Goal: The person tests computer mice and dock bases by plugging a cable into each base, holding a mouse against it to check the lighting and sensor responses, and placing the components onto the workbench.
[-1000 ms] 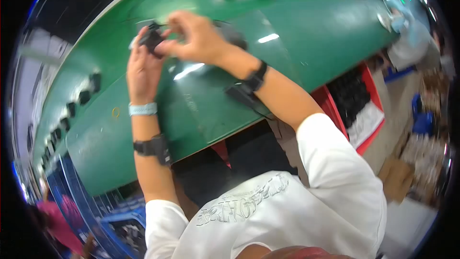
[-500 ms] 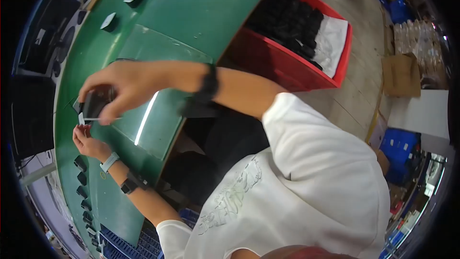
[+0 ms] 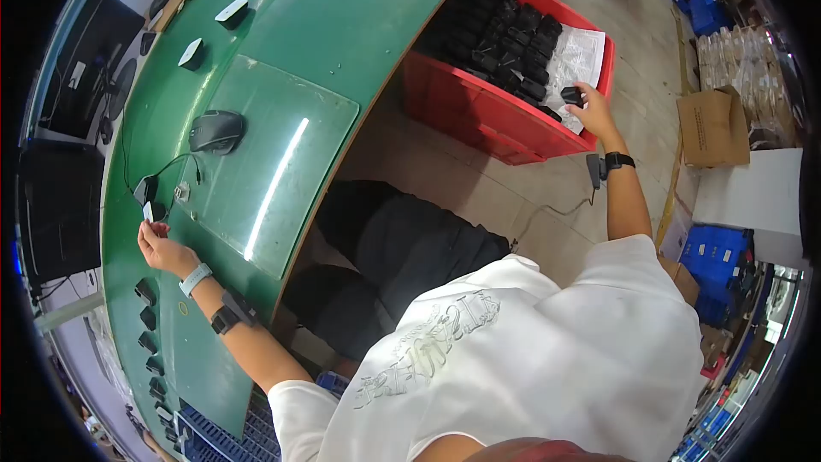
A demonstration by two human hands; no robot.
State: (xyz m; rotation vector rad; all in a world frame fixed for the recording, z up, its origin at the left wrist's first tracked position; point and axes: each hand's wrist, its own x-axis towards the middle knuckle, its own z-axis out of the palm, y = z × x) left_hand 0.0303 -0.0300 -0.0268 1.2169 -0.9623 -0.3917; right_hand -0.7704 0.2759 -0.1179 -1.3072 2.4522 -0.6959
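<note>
Well out past your left hand [image 3: 165, 252] stands a dark monitor [image 3: 58, 205], and a row of black units [image 3: 147, 318] runs along the tabletop [image 3: 342, 60] beside your left forearm. That hand's fingertips are pinched on a small white-faced device [image 3: 149, 211]; whether the device touches the tabletop, you cannot tell from here. Just beyond your left fingers lies a cable end [image 3: 198, 178], with a black mouse [image 3: 216, 132] and a clear sheet [image 3: 282, 137] a bit farther toward your right hand. Next comes a red bin [image 3: 479, 111], well apart from your left hand, holding many black pieces [image 3: 513, 47] and white paper [image 3: 583, 50]. Your right hand [image 3: 596, 111] grips one black block [image 3: 571, 97] over the bin's near edge, beside the paper. Farther right of it sits a cardboard box [image 3: 712, 127].
</note>
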